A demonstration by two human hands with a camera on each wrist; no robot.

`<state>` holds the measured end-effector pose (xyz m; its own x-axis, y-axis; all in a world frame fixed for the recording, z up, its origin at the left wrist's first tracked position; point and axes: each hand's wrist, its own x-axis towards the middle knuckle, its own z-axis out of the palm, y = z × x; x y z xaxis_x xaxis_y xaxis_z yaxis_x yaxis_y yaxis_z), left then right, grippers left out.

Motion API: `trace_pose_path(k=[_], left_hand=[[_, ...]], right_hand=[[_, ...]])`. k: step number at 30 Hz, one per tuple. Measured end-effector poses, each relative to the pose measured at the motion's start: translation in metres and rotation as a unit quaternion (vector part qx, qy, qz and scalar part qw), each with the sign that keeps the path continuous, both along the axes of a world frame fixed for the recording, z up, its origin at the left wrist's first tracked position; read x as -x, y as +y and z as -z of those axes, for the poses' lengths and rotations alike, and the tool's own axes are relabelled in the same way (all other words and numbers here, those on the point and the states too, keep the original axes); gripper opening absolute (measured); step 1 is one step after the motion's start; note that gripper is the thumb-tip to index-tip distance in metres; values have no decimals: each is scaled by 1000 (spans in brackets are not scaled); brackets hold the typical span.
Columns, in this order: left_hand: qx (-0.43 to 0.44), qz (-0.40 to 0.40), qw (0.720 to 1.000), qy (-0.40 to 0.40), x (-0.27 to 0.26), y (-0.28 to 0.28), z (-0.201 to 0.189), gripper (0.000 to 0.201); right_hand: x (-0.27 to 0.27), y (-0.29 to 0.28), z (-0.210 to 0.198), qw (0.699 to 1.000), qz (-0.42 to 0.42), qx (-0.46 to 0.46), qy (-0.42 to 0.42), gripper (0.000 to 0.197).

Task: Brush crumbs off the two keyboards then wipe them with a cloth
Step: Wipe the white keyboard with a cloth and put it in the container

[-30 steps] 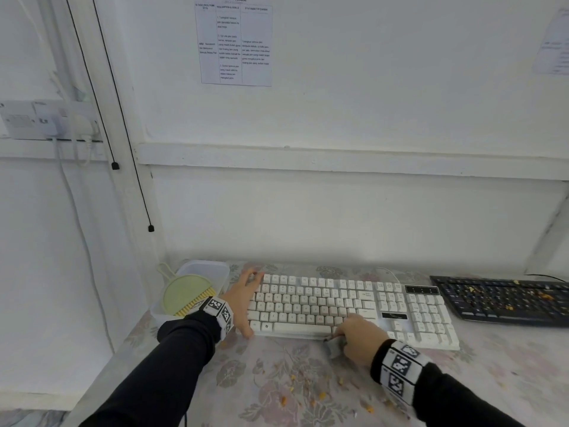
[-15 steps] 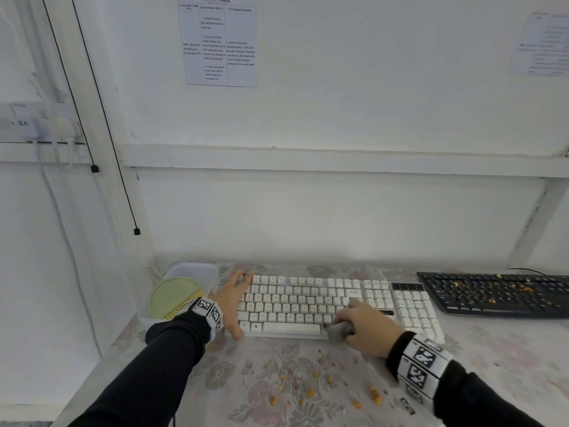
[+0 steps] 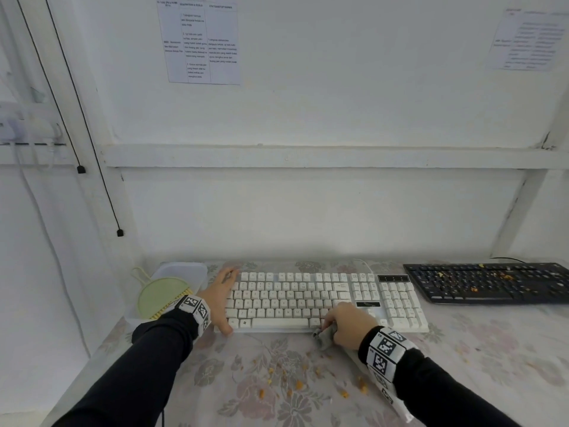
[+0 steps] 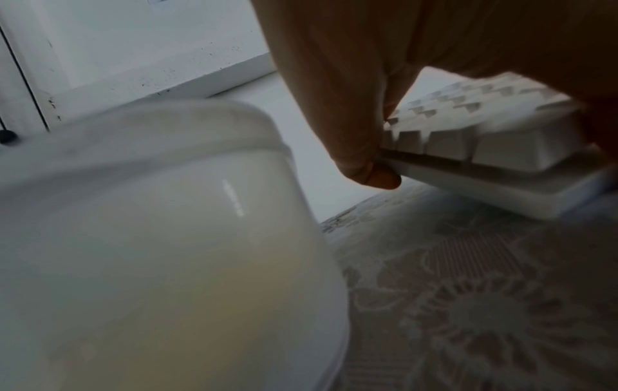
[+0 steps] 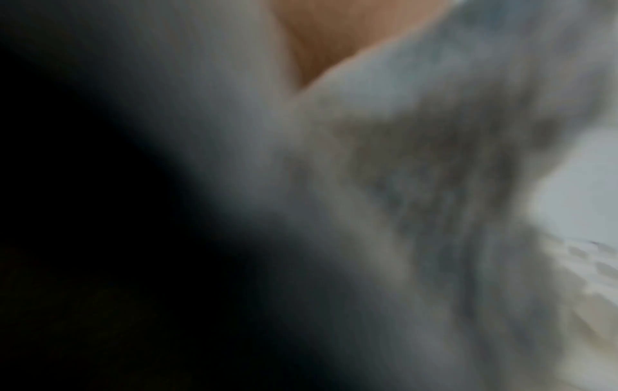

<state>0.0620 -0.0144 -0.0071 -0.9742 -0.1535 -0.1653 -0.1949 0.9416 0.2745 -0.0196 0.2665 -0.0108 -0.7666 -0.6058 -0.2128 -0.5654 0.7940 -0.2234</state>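
Black keyboard (image 3: 492, 283) cut off at right edge.

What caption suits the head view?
Right hand wiping white keyboard with grey cloth; left hand steadies it.

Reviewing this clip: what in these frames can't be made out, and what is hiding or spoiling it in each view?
- Right wrist view: only a blur of grey cloth; how the right hand holds it is unreadable.
- Head view: the black keyboard is cut off by the right edge.
- Head view: print on the wall sheet is too small.
- Left wrist view: the white tub fills the foreground, blurred; its contents are hidden.
- Brush: partly hidden behind the left wrist.
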Motion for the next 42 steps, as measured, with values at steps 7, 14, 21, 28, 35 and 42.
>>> trace_pose_path(k=[7,14,21,28,35,42], left_hand=[[15,-13,1000,-13,1,-1,2,138],[9,-10,1000,-15,5,-5,5,143],[14,-4,1000,-10,6,-8,8,148],[13,-8,1000,-5,6,-7,8,144],[20,-14,1000,1,6,-5,8,143],[21,-18,1000,0,7,-5,8,143]], right_hand=[[10,28,-9,998,62,-11,1,27],[-8,-1,-13,999,-29,26,12,25],[11,29,-2,999,49,22,4,20],[38,93,-3,991,136,13,1,22],[32,95,-31,993,115,-30,17,24],[-8,1,-20,994,-105,30,-27,26]])
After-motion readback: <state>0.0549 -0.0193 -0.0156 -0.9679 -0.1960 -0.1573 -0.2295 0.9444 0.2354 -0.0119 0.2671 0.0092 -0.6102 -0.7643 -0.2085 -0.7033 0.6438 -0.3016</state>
